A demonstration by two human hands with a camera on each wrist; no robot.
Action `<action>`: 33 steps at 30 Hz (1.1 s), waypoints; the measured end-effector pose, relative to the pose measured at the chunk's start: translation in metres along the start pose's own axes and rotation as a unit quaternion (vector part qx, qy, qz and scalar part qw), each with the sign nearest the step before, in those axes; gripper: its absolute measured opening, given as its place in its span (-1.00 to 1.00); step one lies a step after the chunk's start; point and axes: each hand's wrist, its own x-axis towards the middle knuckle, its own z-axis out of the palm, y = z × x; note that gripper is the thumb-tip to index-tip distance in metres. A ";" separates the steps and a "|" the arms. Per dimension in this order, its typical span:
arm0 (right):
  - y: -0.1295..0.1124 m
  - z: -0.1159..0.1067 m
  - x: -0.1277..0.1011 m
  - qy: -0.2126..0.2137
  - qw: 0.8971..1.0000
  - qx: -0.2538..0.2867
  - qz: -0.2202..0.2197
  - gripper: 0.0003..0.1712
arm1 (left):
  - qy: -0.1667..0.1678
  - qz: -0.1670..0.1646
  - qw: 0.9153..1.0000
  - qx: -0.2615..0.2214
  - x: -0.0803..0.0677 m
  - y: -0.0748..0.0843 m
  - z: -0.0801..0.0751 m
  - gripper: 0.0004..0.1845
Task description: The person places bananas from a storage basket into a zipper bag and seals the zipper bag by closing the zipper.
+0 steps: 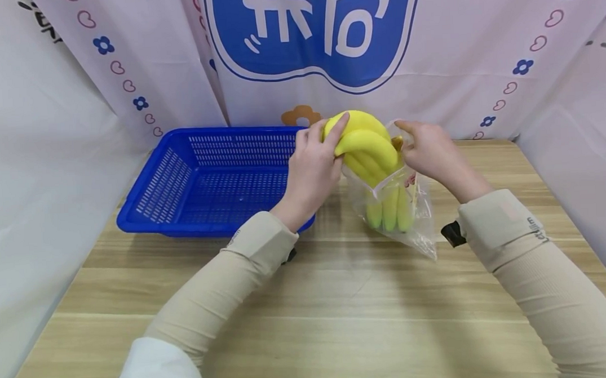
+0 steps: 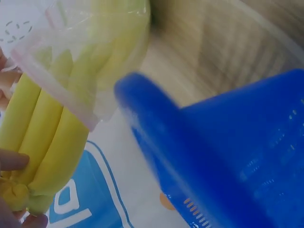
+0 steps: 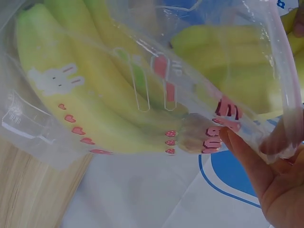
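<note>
My left hand [image 1: 309, 169] grips a bunch of yellow bananas [image 1: 366, 144] by its stem end, at the mouth of a clear plastic bag [image 1: 424, 237]. In the left wrist view, the far ends of this bunch [image 2: 52, 137] are inside the bag's pinkish edge [image 2: 57, 92]. A second bunch, greenish at the tips [image 3: 90, 95], lies inside the bag, seen through its printed rabbit and hearts. My right hand [image 1: 433, 155] pinches the bag's rim between thumb and fingers, holding the mouth apart. The bag hangs upright over the table.
A blue plastic basket [image 1: 126, 222] with slotted walls stands on the wooden table [image 1: 309, 329] at left, close by my left forearm. Behind the table hangs a white printed cloth [image 1: 446, 87] with a blue emblem. White cloth walls flank both sides.
</note>
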 end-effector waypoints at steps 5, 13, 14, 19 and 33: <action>-0.001 0.002 0.001 0.017 1.000 -0.001 -0.007 -0.27 | -0.007 0.080 0.997 0.007 -0.009 0.003 0.012 -0.44; -0.005 0.003 0.001 0.013 1.000 0.023 -0.004 -0.23 | -0.041 0.084 0.993 -0.069 -0.013 0.012 0.018 -0.47; -0.005 0.003 0.000 0.017 1.000 0.024 -0.002 -0.24 | -0.051 0.073 0.993 -0.079 -0.011 0.012 0.017 -0.47; -0.007 0.004 -0.001 0.031 0.999 0.027 -0.019 -0.27 | -0.102 0.030 0.987 -0.121 -0.007 0.012 0.015 -0.43; -0.014 0.000 -0.003 0.043 0.998 0.044 -0.033 -0.26 | -0.149 0.031 0.973 -0.174 -0.002 0.007 0.020 -0.42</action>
